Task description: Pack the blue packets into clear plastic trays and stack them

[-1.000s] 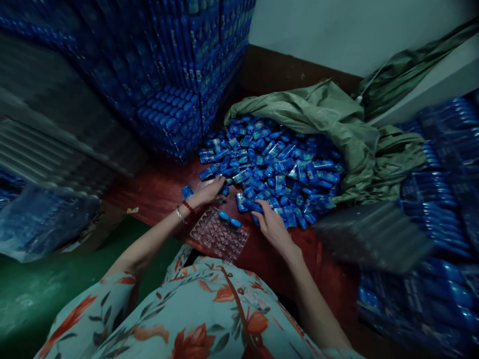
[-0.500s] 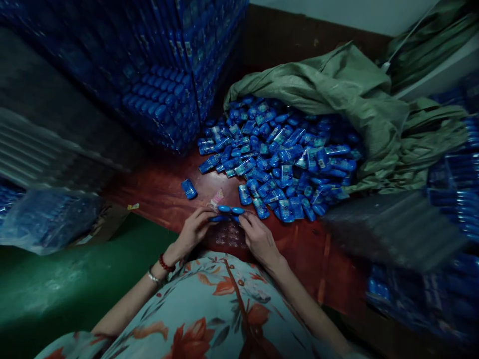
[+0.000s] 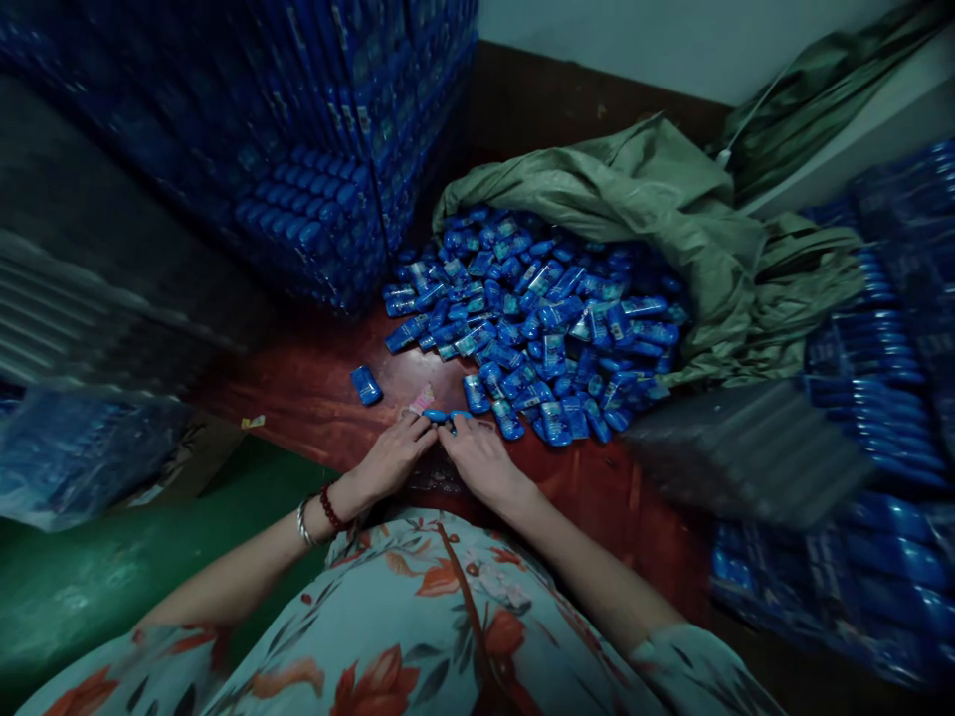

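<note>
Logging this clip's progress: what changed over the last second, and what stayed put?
Both hands drew back from the blue packet pile to the clear tray's far edge, left hand and right hand meeting fingertip to fingertip at blue pieces. The lone blue packet and green sack stayed put.

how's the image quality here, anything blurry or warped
Head view: dim, bluish light with no glare; the pile of blue packets and both hands, left hand and right hand, are fairly sharp; the edges smear and bend, as on the blue stacks at right.
</note>
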A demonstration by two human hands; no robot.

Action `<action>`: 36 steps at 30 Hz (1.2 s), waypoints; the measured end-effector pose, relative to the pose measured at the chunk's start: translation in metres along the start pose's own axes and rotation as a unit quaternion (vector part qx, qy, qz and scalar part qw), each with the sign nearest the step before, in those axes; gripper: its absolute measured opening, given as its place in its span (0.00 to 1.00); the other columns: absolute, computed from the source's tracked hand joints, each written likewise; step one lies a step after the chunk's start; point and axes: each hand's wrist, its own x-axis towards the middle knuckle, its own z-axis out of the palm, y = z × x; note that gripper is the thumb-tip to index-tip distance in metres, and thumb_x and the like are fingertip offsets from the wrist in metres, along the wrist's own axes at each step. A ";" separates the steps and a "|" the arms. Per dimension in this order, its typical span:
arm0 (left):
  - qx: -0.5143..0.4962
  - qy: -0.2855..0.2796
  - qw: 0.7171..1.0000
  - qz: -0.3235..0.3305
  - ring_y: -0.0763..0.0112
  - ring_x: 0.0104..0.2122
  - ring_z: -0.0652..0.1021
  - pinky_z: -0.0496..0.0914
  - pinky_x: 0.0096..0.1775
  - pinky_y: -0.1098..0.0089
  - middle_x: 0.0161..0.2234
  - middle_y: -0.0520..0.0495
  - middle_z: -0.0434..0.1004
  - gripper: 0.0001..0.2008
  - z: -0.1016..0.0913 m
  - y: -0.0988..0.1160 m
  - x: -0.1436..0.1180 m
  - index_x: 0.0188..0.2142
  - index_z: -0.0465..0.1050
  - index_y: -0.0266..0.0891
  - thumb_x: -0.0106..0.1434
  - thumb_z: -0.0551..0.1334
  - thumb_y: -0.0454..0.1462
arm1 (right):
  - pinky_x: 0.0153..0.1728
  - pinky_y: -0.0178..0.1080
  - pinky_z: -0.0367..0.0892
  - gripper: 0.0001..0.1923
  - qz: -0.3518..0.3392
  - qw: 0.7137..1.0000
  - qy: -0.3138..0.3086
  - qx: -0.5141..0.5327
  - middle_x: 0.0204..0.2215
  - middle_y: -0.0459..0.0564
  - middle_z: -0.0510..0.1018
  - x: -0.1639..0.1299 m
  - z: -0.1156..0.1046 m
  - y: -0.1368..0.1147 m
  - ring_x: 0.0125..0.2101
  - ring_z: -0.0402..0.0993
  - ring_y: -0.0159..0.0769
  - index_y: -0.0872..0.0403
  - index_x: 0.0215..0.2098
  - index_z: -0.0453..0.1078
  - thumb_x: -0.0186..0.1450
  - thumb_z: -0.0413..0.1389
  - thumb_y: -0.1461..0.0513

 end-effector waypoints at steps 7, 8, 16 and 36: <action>0.011 -0.003 1.000 0.029 0.61 0.48 0.69 0.68 0.49 0.56 0.46 0.40 0.69 0.14 -0.005 -0.011 0.004 0.48 0.65 0.37 0.65 0.49 0.29 | 0.43 0.38 0.64 0.21 0.023 0.996 0.078 0.042 0.41 0.55 0.70 -0.005 0.019 0.006 0.40 0.68 0.37 0.53 0.55 0.63 0.66 0.44 0.69; 0.017 0.005 0.999 0.031 0.61 0.48 0.70 0.68 0.49 0.56 0.46 0.39 0.69 0.15 -0.003 -0.011 0.006 0.48 0.65 0.37 0.65 0.49 0.29 | 0.43 0.39 0.64 0.21 0.028 0.994 0.099 0.042 0.40 0.55 0.70 -0.005 0.023 0.008 0.40 0.68 0.37 0.52 0.55 0.64 0.66 0.44 0.69; -0.097 0.079 0.991 0.051 0.65 0.41 0.73 0.70 0.44 0.62 0.40 0.43 0.72 0.11 -0.003 -0.031 0.050 0.44 0.68 0.38 0.64 0.52 0.29 | 0.43 0.36 0.65 0.19 0.016 0.985 0.155 0.079 0.41 0.54 0.70 0.012 0.026 0.049 0.42 0.68 0.36 0.54 0.54 0.65 0.67 0.45 0.68; 0.124 -0.012 0.990 0.070 0.61 0.44 0.70 0.68 0.45 0.59 0.43 0.41 0.70 0.12 0.002 -0.006 0.045 0.46 0.68 0.37 0.65 0.52 0.30 | 0.36 0.35 0.66 0.21 0.007 0.987 0.140 0.081 0.36 0.51 0.75 0.003 0.030 0.049 0.34 0.72 0.35 0.50 0.59 0.60 0.67 0.46 0.65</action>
